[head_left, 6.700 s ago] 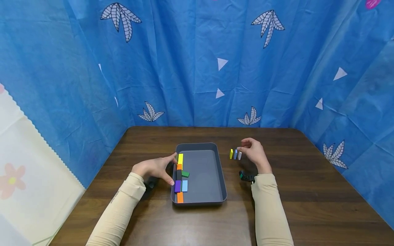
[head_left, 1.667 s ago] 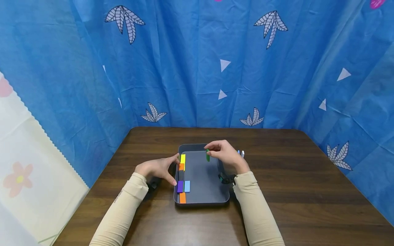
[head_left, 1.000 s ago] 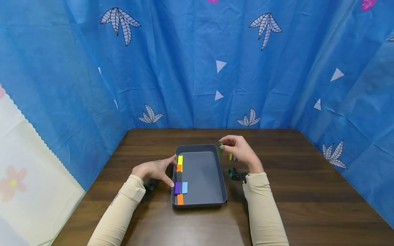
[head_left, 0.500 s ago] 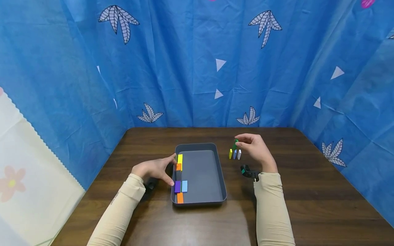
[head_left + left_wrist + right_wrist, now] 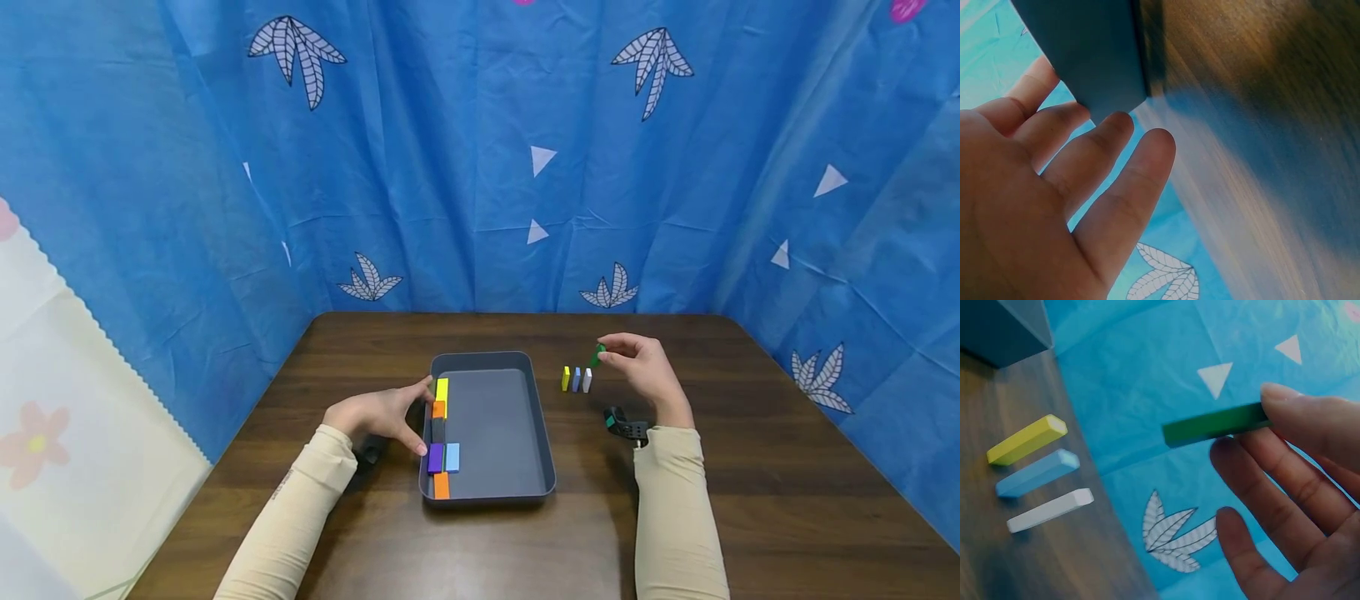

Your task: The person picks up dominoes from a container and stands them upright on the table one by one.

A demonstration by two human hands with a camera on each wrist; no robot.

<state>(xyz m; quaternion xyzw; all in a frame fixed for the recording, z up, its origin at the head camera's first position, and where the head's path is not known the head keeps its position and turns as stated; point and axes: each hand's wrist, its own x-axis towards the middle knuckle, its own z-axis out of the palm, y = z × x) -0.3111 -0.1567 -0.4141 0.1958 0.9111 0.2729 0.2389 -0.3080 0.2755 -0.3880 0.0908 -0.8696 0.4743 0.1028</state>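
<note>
My right hand pinches a green rectangular block between thumb and fingertips, held in the air just right of a row of standing blocks. That row has a yellow block, a blue block and a white block on the table, with small gaps between. My left hand rests at the left wall of a dark grey tray, thumb and fingers spread; the left wrist view shows its fingers against the tray's outside.
Along the tray's left inner side lie a yellow block, orange blocks, a black block, a purple block and a light blue block. A blue curtain hangs behind the wooden table.
The green block lay in the tray earlier; my right hand has lifted it out and carried it right, past the row of standing blocks. My left hand has stayed by the tray.
</note>
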